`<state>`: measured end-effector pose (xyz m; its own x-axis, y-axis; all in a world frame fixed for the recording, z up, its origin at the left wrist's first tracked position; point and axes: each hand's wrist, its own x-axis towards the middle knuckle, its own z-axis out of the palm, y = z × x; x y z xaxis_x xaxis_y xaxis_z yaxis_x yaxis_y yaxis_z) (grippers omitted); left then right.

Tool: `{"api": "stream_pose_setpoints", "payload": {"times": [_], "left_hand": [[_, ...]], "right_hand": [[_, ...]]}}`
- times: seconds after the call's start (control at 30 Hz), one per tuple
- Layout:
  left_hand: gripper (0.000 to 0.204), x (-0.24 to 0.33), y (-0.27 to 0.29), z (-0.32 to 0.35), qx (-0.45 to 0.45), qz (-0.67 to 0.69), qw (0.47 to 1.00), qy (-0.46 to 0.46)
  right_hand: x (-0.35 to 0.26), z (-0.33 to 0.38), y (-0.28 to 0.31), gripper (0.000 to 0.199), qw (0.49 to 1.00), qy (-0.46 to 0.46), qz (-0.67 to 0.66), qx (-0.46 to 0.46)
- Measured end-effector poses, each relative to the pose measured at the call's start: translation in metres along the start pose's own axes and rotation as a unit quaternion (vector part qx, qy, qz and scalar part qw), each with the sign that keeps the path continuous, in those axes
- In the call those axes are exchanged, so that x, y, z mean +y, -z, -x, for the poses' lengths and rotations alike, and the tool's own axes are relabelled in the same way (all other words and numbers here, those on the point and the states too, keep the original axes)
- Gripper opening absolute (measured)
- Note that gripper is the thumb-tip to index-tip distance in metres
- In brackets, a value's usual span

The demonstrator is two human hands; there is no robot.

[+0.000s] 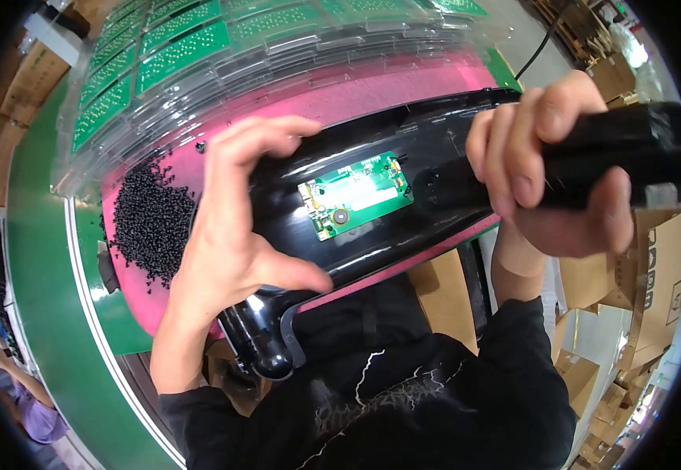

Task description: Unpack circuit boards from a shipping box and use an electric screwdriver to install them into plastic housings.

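A long glossy black plastic housing [278,227] lies across the pink mat, with a rounded handle-like end pointing toward me at the left. Inside its shell sits a green circuit board [368,205] carrying small components and a round part. My left hand [231,211] spans the housing's left end, thumb along the near edge and fingers curled at the far edge. My right hand [548,157] is wrapped round a black electric screwdriver [622,149], held sideways. The tool's narrow end reaches toward the board's right edge; whether the tip touches is unclear.
A heap of tiny black screw-like pieces [152,215] lies on the pink mat [133,301] to the left. Stacked clear trays [278,55] of green circuit boards stand behind. Cardboard boxes [653,290] crowd the right. Another person [35,407] is at the far left.
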<state>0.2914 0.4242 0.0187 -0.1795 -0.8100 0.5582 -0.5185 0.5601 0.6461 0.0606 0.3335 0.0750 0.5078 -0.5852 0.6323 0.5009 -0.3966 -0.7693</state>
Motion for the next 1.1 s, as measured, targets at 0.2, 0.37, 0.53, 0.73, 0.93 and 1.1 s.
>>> {"api": "stream_pose_setpoints", "payload": {"times": [0.2, 0.37, 0.53, 0.73, 0.93, 1.1], "left_hand": [[0.032, -0.01, 0.0, 0.013, 0.126, 0.022, 0.992, -0.018], [0.026, -0.006, 0.002, 0.006, 0.104, -0.021, 0.994, -0.01], [0.022, -0.007, 0.007, -0.001, 0.058, -0.164, 0.984, 0.045], [0.031, -0.005, 0.004, 0.004, -0.032, -0.214, 0.971, 0.107], [0.037, -0.004, 0.003, 0.003, -0.049, -0.223, 0.968, 0.102], [0.037, -0.001, 0.004, 0.006, -0.041, -0.239, 0.964, 0.11]], "right_hand": [[0.019, 0.002, 0.011, 0.045, 1.0, -0.01, -0.017, 0.012], [0.02, 0.0, 0.012, 0.046, 0.998, -0.062, -0.014, 0.029], [0.022, 0.002, 0.006, 0.044, 0.998, -0.047, -0.025, 0.039], [0.024, 0.002, 0.008, 0.043, 1.0, 0.008, -0.019, -0.008], [0.034, -0.005, -0.001, 0.044, 0.998, -0.023, -0.047, -0.02], [0.037, -0.007, -0.009, 0.046, 0.995, -0.085, -0.05, 0.033]]}}
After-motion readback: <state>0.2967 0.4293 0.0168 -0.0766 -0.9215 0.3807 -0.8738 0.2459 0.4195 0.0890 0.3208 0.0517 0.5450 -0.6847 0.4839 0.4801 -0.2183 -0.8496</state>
